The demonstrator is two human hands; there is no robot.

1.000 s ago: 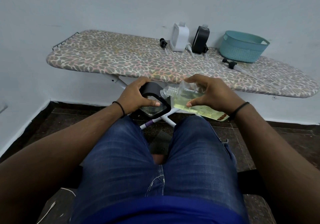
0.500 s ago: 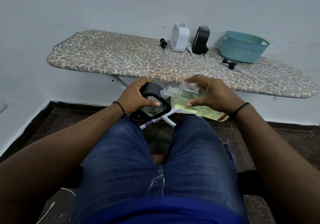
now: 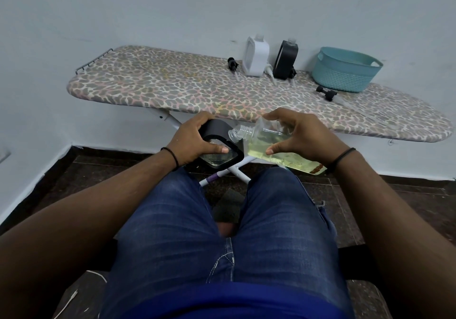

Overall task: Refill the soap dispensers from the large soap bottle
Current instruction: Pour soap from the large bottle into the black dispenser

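**Over the lap: spill risk at the mouth**

Above the knees, the right hand (image 3: 303, 136) grips the tilted large soap bottle (image 3: 269, 143), fingers wrapped around it; the left hand (image 3: 195, 143) clasps the black dispenser (image 3: 222, 143). Their 2 openings sit close but look misaligned, so soap could miss onto the jeans (image 3: 197, 232).

the large soap bottle (image 3: 269, 143) was clear, glossy plastic with a ribbed screw neck, yellowish liquid showing through. the dispenser (image 3: 217, 143) had a matt black plastic frame around a clear, shiny body. on the bench (image 3: 172, 89), a padded cloth cover in a leopard print looked soft and dull, over painted white metal legs. the white dispenser (image 3: 255, 56) was smooth plastic, the teal basket (image 3: 345, 72) matt woven-textured plastic. jeans (image 3: 177, 232) were coarse blue denim.
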